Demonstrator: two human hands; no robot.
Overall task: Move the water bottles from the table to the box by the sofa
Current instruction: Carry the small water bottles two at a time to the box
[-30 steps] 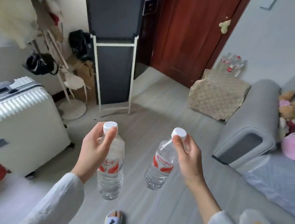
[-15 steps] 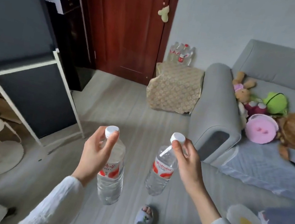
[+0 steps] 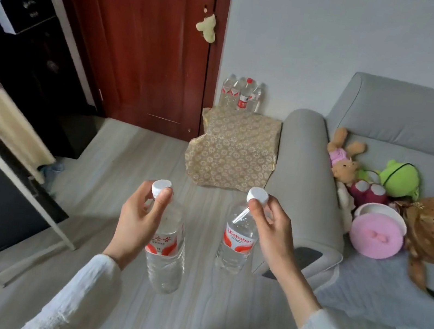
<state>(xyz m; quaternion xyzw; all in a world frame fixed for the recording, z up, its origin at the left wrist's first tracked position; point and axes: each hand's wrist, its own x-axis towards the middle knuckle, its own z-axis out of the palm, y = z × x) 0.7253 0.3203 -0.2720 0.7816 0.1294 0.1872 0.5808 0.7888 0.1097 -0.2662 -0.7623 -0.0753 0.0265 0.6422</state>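
Two full water bottles hang by their necks over the floor. Left hand (image 3: 140, 223) pinches the left bottle (image 3: 166, 245) under its cap; right hand (image 3: 272, 237) does likewise on the right bottle (image 3: 236, 239). They are likely heavy and smooth, so a neck grip suits. Ahead, the patterned box (image 3: 234, 150) stands against the sofa (image 3: 307, 185), with more bottles (image 3: 242, 94) behind it. Open floor lies between.

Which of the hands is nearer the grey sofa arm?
Right. The right hand is just beside the sofa arm; the left hand is farther away.
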